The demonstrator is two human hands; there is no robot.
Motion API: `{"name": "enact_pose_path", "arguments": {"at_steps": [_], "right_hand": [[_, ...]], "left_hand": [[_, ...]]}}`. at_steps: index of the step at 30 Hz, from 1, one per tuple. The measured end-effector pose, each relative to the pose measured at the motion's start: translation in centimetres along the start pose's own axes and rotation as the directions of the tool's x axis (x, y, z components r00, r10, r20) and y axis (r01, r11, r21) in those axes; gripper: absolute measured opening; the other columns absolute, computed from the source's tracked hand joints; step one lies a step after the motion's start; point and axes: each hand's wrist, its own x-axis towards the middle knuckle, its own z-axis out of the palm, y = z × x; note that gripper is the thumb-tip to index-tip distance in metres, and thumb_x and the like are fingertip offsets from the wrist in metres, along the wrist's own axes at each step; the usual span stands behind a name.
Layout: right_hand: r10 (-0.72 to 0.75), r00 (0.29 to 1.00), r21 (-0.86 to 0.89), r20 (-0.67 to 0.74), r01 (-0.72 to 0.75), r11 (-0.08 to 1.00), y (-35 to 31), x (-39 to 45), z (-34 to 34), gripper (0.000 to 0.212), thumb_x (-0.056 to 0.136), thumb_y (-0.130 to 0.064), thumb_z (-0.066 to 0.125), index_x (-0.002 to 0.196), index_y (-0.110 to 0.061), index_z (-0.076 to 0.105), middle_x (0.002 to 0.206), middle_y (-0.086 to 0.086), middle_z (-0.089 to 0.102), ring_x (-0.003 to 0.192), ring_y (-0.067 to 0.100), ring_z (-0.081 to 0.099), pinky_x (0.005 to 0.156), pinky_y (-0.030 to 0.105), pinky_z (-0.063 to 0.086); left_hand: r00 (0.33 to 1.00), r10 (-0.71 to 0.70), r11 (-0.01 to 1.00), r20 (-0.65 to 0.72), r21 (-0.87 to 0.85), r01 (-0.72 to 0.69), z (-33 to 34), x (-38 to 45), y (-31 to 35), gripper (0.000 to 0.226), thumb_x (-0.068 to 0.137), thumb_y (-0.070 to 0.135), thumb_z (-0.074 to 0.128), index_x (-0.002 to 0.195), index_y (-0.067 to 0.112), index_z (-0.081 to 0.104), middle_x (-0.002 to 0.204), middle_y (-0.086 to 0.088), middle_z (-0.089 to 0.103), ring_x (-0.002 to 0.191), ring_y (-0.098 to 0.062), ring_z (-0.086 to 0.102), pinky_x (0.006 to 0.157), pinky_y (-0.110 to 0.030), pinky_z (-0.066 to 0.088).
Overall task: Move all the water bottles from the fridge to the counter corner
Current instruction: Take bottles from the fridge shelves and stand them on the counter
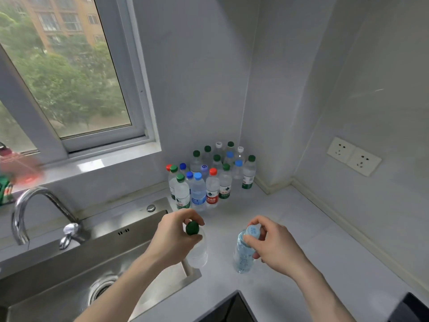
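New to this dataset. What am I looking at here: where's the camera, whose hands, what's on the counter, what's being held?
There is no robot here. One wide-angle camera sits on a person's head and looks forward and down, so the two bare arms coming in from the bottom are that person's own.

The left hand grips a clear bottle with a green cap by its top, near the edge of the steel sink. The right hand pinches the pale blue cap of a blue-tinted bottle. Whether either bottle's base touches the counter I cannot tell.

Further back, in the corner under the window, stands a cluster of water bottles with green, blue, red and white caps. A faucet is at the left and two wall sockets at the right.
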Motion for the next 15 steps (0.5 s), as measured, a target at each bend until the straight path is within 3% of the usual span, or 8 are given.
{"name": "enact_pose_path", "arguments": {"at_steps": [6,15], "right_hand": [[0.026,0.999,0.024,-0.023,-0.026,0.999,-2.0,3.9,2.8,0.009,0.092,-0.034,0.070,0.095,-0.035,0.062,0.071,-0.021,0.063,0.065,0.012,0.075,0.067,0.041,0.060],[0.062,0.998,0.034,-0.026,-0.062,0.998,-3.4,7.8,4.2,0.008,0.088,-0.033,0.071,0.091,-0.034,0.064,0.073,-0.008,0.066,0.062,0.013,0.074,0.061,0.036,0.057]], "left_hand": [[0.996,0.057,0.997,0.067,0.052,-0.061,-1.7,5.5,-2.6,0.032,0.075,0.011,0.086,0.089,0.035,0.070,0.091,0.022,0.063,0.086,-0.003,0.059,0.064,-0.007,0.037],[0.998,0.012,0.999,0.064,0.034,-0.014,-1.8,11.5,-6.2,0.030,0.071,0.013,0.082,0.085,0.035,0.067,0.092,0.015,0.068,0.087,-0.007,0.061,0.066,-0.016,0.043]]}}
